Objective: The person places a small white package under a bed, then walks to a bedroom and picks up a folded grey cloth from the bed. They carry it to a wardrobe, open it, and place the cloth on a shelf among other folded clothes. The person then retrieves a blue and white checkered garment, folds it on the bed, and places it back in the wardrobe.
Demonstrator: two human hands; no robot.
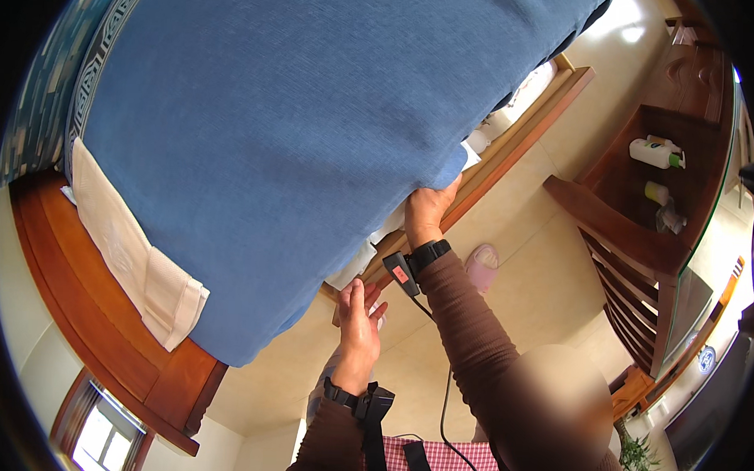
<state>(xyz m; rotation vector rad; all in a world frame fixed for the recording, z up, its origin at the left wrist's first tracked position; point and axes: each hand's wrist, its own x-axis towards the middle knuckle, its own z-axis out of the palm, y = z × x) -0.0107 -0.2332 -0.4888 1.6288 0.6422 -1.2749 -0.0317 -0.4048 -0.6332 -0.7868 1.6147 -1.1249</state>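
A blue cloth cover (256, 132) spreads over a wide piece of furniture and hangs over its right side. My right hand (430, 211) is closed on the lower edge of this cover, and some of its fingers are hidden at the cloth. Below it an open wooden drawer (526, 137) juts out, with white things (480, 139) partly in sight inside. My left hand (359, 330) is held by the drawer's near end, fingers apart and holding nothing. White cloth or wrapping (351, 268) shows in the drawer close to that hand.
At the right stands a dark wooden table (594, 210) with slatted sides; a white pump bottle (656, 152) lies on its shelf. A pink slipper (482, 267) is on the tiled floor. A beige cloth (143, 269) drapes the wooden armrest (84, 308) at the left. A black cable (447, 404) hangs from my right wrist.
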